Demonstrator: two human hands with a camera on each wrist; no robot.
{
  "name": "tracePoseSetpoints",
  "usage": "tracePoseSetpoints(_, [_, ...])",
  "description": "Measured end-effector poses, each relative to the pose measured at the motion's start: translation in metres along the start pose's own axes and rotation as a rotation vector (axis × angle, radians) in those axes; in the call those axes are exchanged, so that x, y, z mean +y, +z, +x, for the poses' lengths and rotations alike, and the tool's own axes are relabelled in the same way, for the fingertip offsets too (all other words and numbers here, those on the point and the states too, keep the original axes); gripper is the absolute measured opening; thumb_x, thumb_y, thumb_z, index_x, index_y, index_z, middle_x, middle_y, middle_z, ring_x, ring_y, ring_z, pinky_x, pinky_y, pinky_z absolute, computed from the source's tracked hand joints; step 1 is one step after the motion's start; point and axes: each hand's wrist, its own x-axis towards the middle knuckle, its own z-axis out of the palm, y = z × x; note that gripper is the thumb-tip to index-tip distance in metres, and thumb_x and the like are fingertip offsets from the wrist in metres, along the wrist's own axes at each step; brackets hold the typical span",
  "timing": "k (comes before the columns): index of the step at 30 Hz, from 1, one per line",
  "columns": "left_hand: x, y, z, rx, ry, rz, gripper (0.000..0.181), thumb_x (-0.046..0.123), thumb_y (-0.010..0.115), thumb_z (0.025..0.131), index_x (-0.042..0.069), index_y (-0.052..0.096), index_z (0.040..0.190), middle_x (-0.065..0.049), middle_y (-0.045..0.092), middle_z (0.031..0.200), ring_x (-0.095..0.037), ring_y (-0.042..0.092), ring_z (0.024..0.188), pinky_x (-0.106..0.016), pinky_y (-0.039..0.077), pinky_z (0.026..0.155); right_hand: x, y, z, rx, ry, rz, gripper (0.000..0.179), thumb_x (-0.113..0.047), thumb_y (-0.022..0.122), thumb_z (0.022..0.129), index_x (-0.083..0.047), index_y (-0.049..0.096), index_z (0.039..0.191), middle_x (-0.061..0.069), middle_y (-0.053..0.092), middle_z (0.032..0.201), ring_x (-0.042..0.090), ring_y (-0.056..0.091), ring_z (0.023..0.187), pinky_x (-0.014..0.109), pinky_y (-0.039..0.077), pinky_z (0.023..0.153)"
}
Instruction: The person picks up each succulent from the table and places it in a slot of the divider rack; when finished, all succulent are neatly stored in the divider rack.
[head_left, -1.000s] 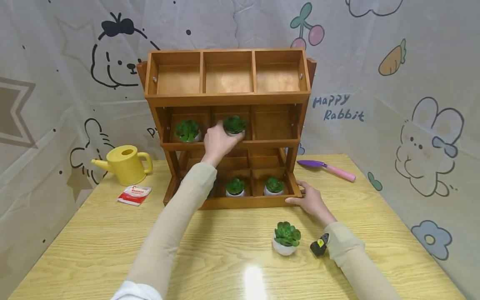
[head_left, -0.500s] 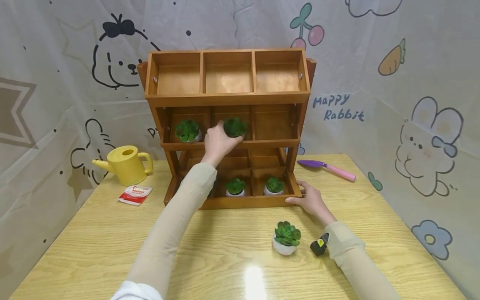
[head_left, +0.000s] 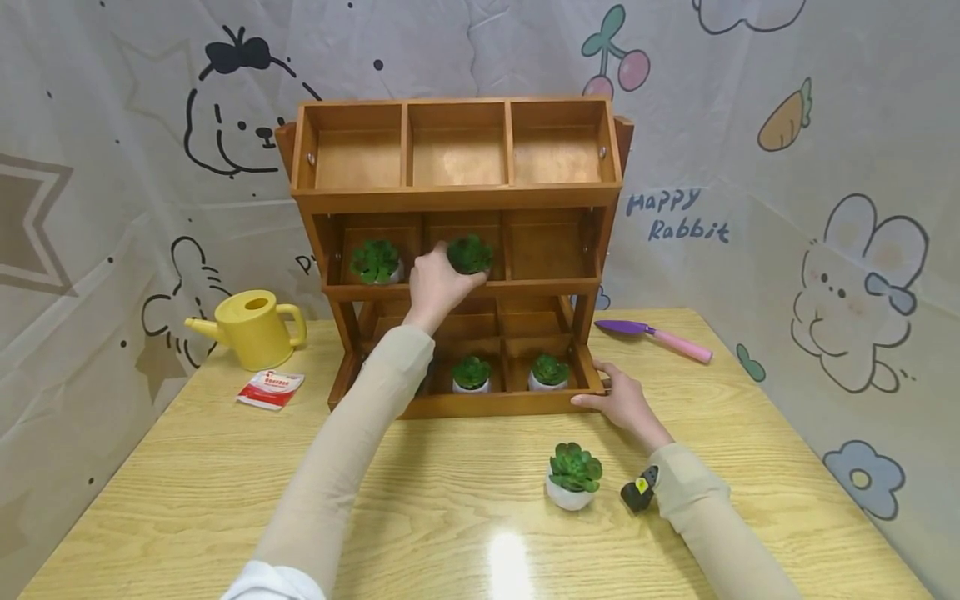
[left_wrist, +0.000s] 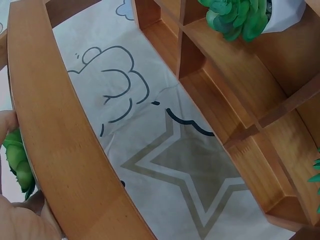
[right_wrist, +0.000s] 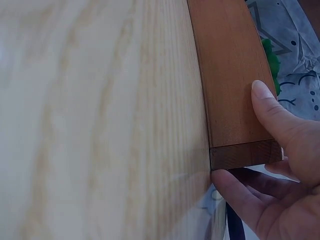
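Note:
My left hand [head_left: 438, 287] reaches into the middle compartment of the shelf's middle tier, thumb and fingers around a potted succulent [head_left: 470, 253]. Its pot is hidden behind the tier's front board. In the left wrist view, green leaves [left_wrist: 19, 162] show beside that hand, past the board. My right hand [head_left: 619, 400] grips the lower right corner of the brown wooden plant shelf [head_left: 495, 406]; in the right wrist view, the thumb lies on the front board [right_wrist: 232, 85] and fingers are at its end. Another succulent [head_left: 377, 262] sits in the compartment to the left.
Two succulents, one central [head_left: 471, 374] and one at right [head_left: 549, 372], sit in the bottom tier. Another succulent [head_left: 572, 475] stands on the table near a small black object [head_left: 638, 492]. A yellow watering can [head_left: 255, 331] and red-white packet [head_left: 271, 389] lie left, a trowel [head_left: 654, 331] right.
The succulent in my left hand has sunk slightly, its white pot dropping behind the middle tier's front board. My right hand has stayed on the shelf corner.

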Motion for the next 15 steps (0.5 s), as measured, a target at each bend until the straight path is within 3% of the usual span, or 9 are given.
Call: tracePoseSetpoints(15, [0.0011, 0.0020, -0.0013, -0.009, -0.023, 0.023, 0.089, 0.055, 0.073, 0.076, -0.002, 0.042, 0.136, -0.023, 0.064, 0.110, -0.035, 0.065, 0.092, -0.044, 0.055, 0.081, 0.0003, 0.0004, 0.0002, 0.004, -0.012, 0.003, 0.084, -0.033, 0.074, 0.084, 0.003, 0.031, 0.146, 0.036, 0.052, 0.129, 0.047, 0.052, 0.119, 0.056, 0.043, 0.098])
